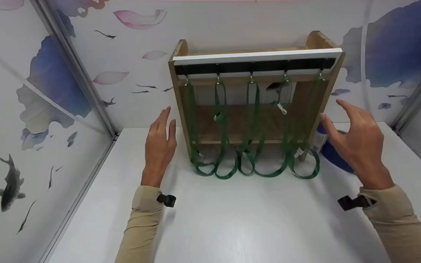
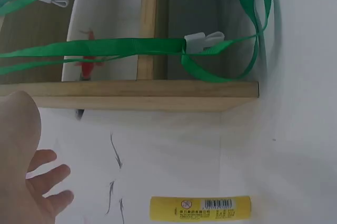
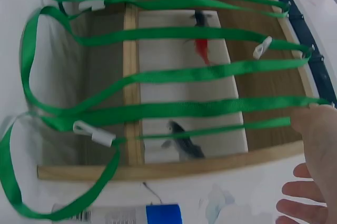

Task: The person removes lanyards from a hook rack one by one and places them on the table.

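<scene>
A wooden shelf rack [image 1: 250, 124] stands on the white table, between the two hands. Along its top front runs a black strip [image 1: 269, 67] with several metal hooks. Green lanyards [image 1: 256, 106] hang from these hooks, their lower loops resting on the table; white clips [image 3: 95, 133] show on some. Beside the rack's left side my left hand [image 1: 159, 142] is held up, fingers straight, apart from the wood and holding nothing. My right hand [image 1: 360, 137] is raised by the right side, thumb and fingers spread, also holding nothing. In the right wrist view, that hand partly covers a lanyard end.
Right of the rack are a white container with a blue cap [image 1: 320, 138] and a dark blue round object [image 1: 336, 155], partly hidden by the right hand. A yellow printed tube [image 2: 200, 209] lies on the left. Patterned wall panels [image 1: 141, 91] enclose the back and sides.
</scene>
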A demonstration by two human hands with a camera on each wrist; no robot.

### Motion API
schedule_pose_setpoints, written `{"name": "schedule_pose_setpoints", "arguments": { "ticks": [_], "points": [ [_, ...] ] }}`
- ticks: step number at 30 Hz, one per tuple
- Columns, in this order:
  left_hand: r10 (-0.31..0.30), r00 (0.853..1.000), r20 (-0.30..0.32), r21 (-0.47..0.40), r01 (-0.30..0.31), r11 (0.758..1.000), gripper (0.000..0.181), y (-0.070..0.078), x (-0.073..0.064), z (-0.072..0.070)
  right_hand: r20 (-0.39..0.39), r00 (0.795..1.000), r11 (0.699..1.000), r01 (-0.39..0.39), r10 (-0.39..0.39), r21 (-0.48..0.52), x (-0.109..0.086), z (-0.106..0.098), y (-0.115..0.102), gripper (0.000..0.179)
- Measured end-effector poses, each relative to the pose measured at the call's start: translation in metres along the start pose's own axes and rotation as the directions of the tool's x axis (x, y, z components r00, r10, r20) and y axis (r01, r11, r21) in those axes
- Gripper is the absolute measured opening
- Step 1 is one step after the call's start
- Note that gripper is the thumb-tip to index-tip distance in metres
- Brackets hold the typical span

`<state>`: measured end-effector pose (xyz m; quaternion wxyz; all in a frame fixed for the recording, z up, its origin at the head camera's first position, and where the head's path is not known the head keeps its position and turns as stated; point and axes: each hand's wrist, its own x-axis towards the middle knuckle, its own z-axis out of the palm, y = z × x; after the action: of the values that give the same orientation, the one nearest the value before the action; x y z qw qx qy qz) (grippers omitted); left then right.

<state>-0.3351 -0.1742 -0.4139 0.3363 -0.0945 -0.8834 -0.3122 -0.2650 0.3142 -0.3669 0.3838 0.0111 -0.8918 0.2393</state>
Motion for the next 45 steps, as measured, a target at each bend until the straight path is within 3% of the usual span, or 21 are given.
{"name": "schedule_pose_setpoints", "arguments": {
  "ticks": [4, 8, 14, 20, 26, 30, 32, 36, 39, 45],
  "points": [
    [0.022, 1.000, 0.000, -0.179, -0.022, 0.984, 0.051, 0.006, 0.004, 0.014, -0.068, 0.997, 0.997, 0.029, -0.023, 0.076, -0.006, 0.008, -0.019, 0.048],
    [0.012, 1.000, 0.002, -0.255, -0.011, 0.967, 0.052, 0.011, 0.005, 0.025, -0.103, 0.989, 0.974, 0.123, -0.105, 0.190, -0.015, 0.026, -0.047, 0.034],
    [-0.059, 0.998, -0.031, -0.233, 0.050, 0.971, 0.053, 0.016, 0.002, 0.035, -0.059, 0.976, 0.925, 0.216, -0.208, 0.313, -0.027, 0.060, -0.104, 0.026],
    [-0.046, 0.997, -0.059, -0.187, 0.034, 0.982, 0.050, 0.019, 0.002, 0.036, -0.017, 0.962, 0.851, 0.249, -0.273, 0.463, -0.035, 0.098, -0.157, 0.023],
    [-0.044, 0.996, -0.079, -0.159, 0.031, 0.987, 0.048, 0.020, -0.001, 0.038, 0.026, 0.963, 0.788, 0.202, -0.267, 0.581, -0.039, 0.135, -0.194, 0.021],
    [-0.039, 0.996, -0.080, -0.157, 0.026, 0.987, 0.050, 0.018, -0.001, 0.039, 0.070, 0.969, 0.769, 0.144, -0.238, 0.623, -0.041, 0.156, -0.214, 0.022],
    [-0.037, 0.996, -0.083, -0.150, 0.025, 0.988, 0.050, 0.018, -0.002, 0.039, 0.100, 0.970, 0.776, 0.113, -0.221, 0.620, -0.042, 0.163, -0.223, 0.025],
    [-0.039, 0.995, -0.088, -0.118, 0.029, 0.993, 0.048, 0.016, -0.003, 0.039, 0.141, 0.974, 0.829, 0.071, -0.177, 0.555, -0.040, 0.172, -0.240, 0.038],
    [-0.040, 0.996, -0.083, -0.110, 0.031, 0.993, 0.048, 0.016, -0.004, 0.039, 0.140, 0.978, 0.873, 0.070, -0.156, 0.484, -0.034, 0.176, -0.251, 0.046],
    [-0.035, 0.996, -0.086, -0.090, 0.027, 0.996, 0.050, 0.018, -0.001, 0.040, 0.128, 0.983, 0.915, 0.069, -0.130, 0.398, -0.024, 0.183, -0.263, 0.049]
  ]
}}
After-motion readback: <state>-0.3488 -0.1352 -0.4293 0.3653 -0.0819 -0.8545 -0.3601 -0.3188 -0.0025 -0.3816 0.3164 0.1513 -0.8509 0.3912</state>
